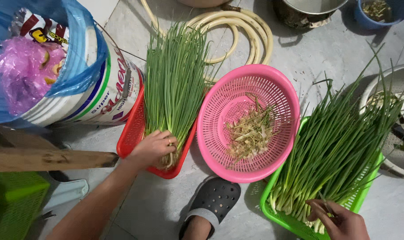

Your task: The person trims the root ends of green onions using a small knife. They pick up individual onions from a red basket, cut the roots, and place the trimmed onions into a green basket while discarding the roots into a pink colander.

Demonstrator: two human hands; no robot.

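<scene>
My left hand (153, 147) rests on the white root ends of a bundle of green chives (173, 84) that lies in a red basket (130, 133). My right hand (340, 220) pinches a thin chive stalk at the near end of a second, larger bundle of chives (340, 142) piled in a green basket (273, 209). Between them sits a round pink colander (220, 111) holding a heap of trimmed roots and scraps (251, 133).
A white bucket lined with a blue bag (82, 66) stands at left, with pink plastic inside. A coiled cream hose (242, 26) lies behind. A metal bowl (397, 89) is at right, a wooden board (46, 160) at left, my dark clog (213, 198) below.
</scene>
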